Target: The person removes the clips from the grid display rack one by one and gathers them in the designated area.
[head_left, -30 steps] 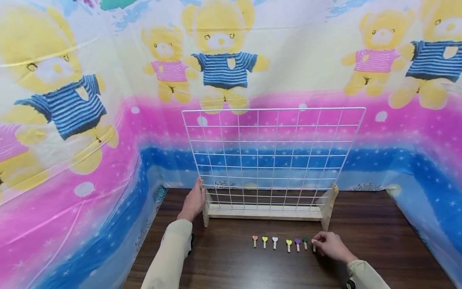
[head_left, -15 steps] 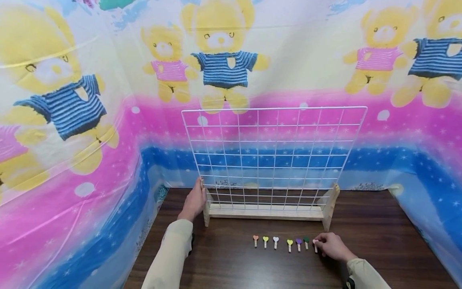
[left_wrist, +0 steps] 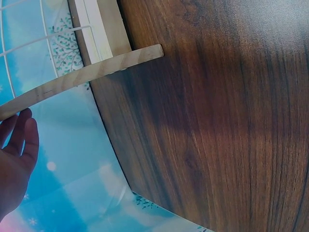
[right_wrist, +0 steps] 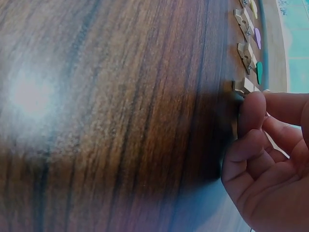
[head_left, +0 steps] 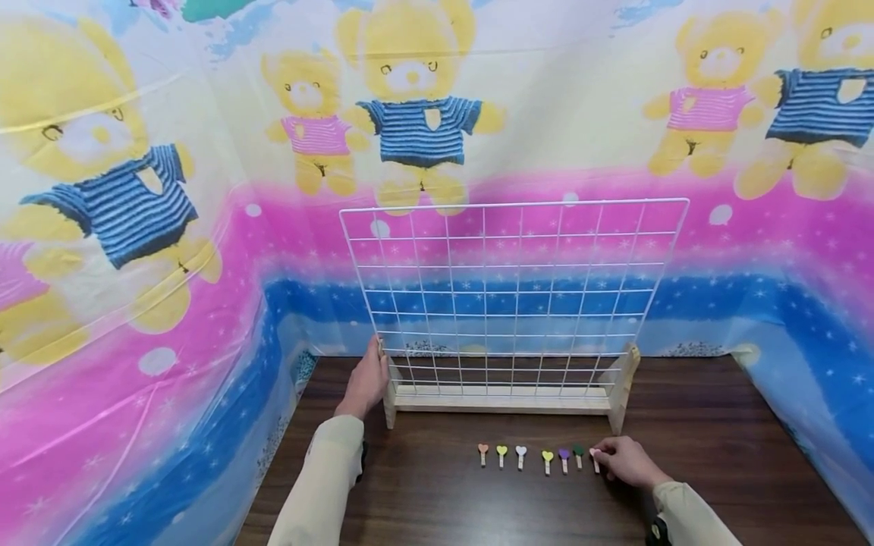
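Note:
My left hand (head_left: 366,381) holds the left wooden upright (left_wrist: 87,74) of a stand that carries a white wire grid (head_left: 519,292). In the left wrist view its fingertips meet the upright's outer edge; part of the hand lies outside that view. My right hand (head_left: 630,461) pinches a small wooden clothespin with a pale pink heart (head_left: 595,460) between thumb and index finger. The right wrist view shows the clothespin's wooden end (right_wrist: 245,86) poking out past the thumb, its heart hidden. Just left of it lies a clothespin with a dark green heart (head_left: 578,451).
Farther left, the row goes on with heart clothespins: purple (head_left: 564,455), yellow (head_left: 548,458), white (head_left: 522,453), another yellow (head_left: 501,453) and orange (head_left: 483,451). They lie on a dark wood table (head_left: 451,504) in front of the stand. Bear-printed cloth (head_left: 560,114) surrounds the table.
The right fingers have shifted slightly on the pink-heart clothespin, and more of its heart shows than a second ago. The left hand stays on the upright.

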Tool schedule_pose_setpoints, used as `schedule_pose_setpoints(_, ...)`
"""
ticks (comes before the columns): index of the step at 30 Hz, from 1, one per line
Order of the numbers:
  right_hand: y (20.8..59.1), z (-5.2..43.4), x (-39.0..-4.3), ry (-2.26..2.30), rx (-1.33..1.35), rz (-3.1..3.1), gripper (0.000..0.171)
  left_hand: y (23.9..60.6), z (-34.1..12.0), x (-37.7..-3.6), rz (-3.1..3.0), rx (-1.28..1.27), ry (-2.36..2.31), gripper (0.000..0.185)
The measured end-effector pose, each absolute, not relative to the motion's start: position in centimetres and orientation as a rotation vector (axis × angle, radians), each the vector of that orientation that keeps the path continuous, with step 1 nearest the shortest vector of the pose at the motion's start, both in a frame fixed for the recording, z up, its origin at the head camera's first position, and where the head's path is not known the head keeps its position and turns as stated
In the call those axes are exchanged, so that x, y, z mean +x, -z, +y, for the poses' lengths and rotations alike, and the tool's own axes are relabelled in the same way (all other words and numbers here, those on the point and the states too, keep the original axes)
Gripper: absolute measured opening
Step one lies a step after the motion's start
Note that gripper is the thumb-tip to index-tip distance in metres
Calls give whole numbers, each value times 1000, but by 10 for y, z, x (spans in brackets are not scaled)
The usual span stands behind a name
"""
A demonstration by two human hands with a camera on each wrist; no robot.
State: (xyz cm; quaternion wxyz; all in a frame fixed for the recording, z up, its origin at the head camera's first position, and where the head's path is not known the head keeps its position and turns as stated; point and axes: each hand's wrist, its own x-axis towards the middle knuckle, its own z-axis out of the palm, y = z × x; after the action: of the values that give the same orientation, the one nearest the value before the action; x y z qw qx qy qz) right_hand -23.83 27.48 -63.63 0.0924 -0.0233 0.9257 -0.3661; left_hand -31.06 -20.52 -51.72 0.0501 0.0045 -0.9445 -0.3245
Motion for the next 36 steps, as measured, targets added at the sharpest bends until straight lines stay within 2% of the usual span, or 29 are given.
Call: schedule_pose_setpoints(36,636,269,-239,1082,-99,2833,5,514,-205,-311,-2880,40,966,50)
